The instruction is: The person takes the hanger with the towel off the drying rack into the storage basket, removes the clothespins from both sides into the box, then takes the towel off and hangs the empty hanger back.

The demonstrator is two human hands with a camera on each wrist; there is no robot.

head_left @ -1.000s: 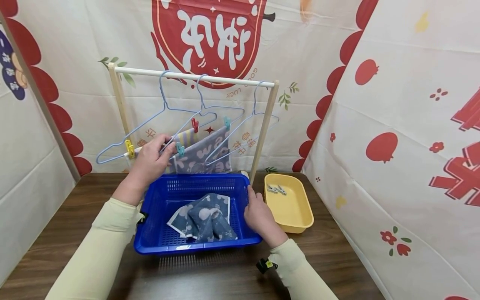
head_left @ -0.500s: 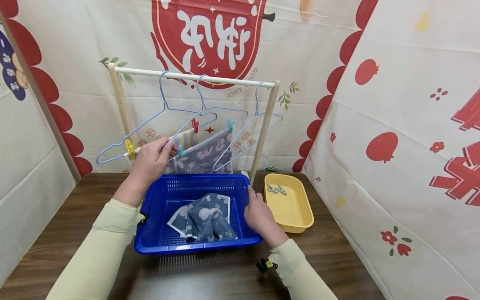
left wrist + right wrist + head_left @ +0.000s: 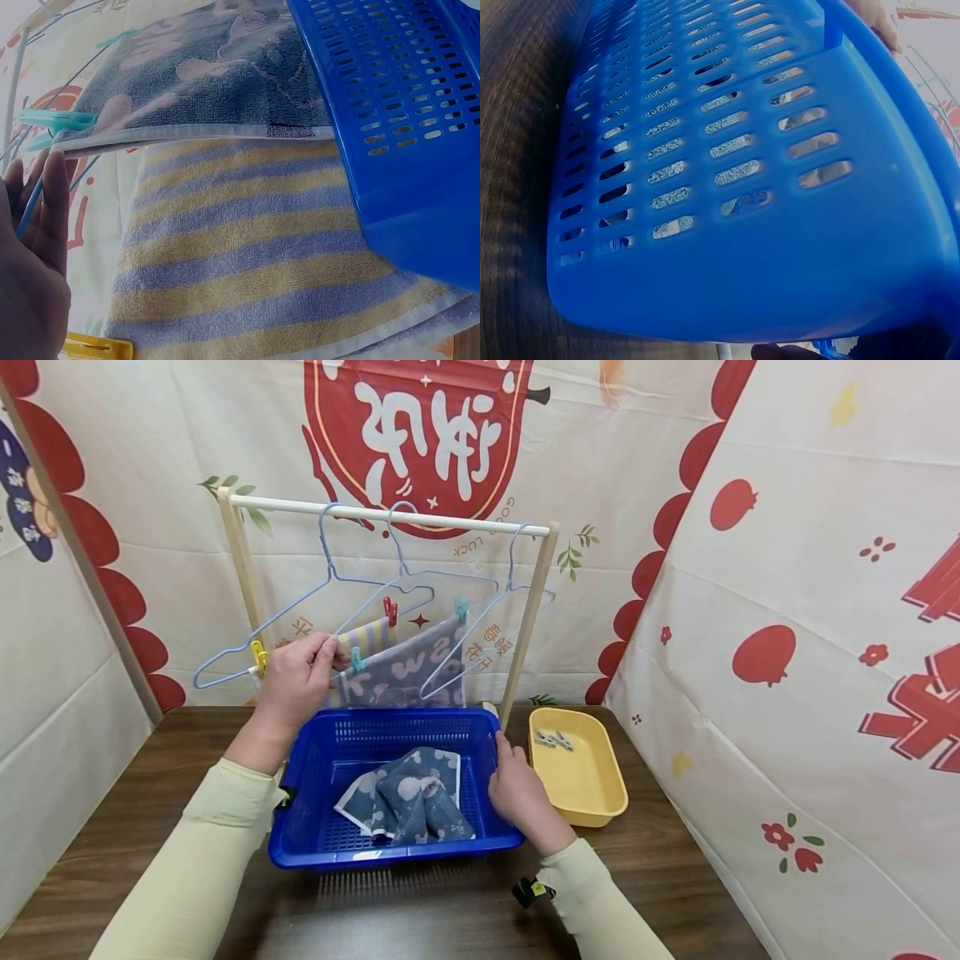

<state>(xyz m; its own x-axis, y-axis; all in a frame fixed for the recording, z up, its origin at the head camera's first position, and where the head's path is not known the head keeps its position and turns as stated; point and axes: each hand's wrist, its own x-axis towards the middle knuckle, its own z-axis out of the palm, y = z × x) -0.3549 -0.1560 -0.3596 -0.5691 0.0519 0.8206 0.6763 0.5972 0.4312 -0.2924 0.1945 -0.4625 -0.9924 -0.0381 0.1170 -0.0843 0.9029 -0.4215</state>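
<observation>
My left hand [image 3: 300,678] pinches the lower left end of the middle blue wire hanger [image 3: 442,574], thumb against the wire [image 3: 30,202]. From this hanger hangs a grey-blue patterned towel [image 3: 412,675], held by teal clothespins [image 3: 357,658] near both ends. Behind it, a yellow-and-purple striped towel [image 3: 247,240] hangs from the left hanger [image 3: 288,606] with a yellow clothespin [image 3: 258,656] and a red clothespin [image 3: 391,611]. My right hand [image 3: 520,789] grips the right rim of the blue basket [image 3: 390,860]. A crumpled dark blue towel [image 3: 416,797] lies inside.
A wooden rack with a white rail [image 3: 300,506] stands behind the basket. At its right end hangs a bare hanger [image 3: 480,618]. A yellow tray [image 3: 577,777] with grey clothespins [image 3: 553,739] sits right of the basket on the wooden table [image 3: 172,827]. Printed cloth walls enclose the back and sides.
My left hand has shifted slightly left and turned, still pinching the hanger. The middle hanger's hook has slid a little left, and the bare right hanger has swung. My right hand stays put.
</observation>
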